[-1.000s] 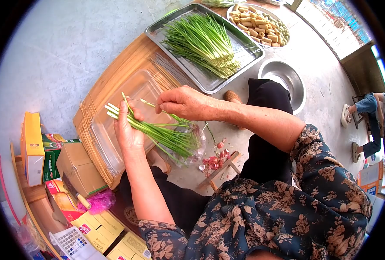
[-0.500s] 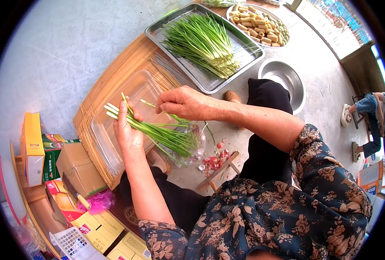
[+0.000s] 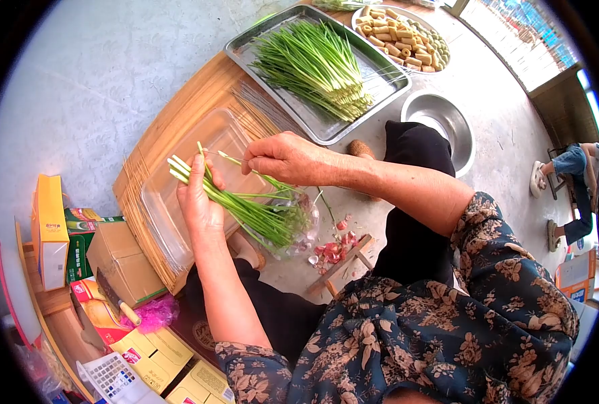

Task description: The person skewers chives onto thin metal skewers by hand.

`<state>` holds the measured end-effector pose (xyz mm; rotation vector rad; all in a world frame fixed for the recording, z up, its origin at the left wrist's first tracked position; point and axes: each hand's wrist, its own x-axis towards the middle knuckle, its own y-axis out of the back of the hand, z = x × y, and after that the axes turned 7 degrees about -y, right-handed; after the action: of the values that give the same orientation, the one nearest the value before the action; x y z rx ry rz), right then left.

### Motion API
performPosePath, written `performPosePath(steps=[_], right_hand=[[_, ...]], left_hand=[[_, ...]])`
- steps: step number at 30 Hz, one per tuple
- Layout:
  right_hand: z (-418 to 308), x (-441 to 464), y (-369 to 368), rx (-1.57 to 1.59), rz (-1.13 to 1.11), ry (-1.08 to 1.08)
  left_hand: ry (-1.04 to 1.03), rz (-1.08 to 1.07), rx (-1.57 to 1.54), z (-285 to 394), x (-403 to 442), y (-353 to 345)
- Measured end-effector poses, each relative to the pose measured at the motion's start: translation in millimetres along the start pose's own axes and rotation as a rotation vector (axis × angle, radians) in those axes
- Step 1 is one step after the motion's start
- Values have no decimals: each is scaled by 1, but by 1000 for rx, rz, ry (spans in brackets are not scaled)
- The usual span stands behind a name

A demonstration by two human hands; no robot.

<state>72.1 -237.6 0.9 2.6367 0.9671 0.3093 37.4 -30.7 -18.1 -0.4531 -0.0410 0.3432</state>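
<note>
Green stalks (image 3: 254,214) lie bunched in the left hand (image 3: 200,198).

Has shifted the bunch of slim green stems with pale cut ends (image 3: 249,212) slightly since the earlier pictures, bringing the ends farther in from the near edge of the clear, rectangular plastic container (image 3: 165,212), toward its middle. Has tipped the left hand (image 3: 202,198) the same way over the container, narrowing the gap to the right hand (image 3: 276,158) at its far side.

Grey floor (image 3: 505,168) (quite bright), wooden tabletop (image 3: 181,114)
</note>
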Motion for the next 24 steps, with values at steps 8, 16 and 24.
performPosePath(steps=[8,16,24], right_hand=[[8,4,1,-40,54,-44],[13,13,10,-10,189,-131],[18,21,4,241,138,-177]], left_hand=[[-5,-139,236,-13,-14,-17],[-151,-1,435,-15,-5,-6],[131,-303,272,-13,-23,-26]])
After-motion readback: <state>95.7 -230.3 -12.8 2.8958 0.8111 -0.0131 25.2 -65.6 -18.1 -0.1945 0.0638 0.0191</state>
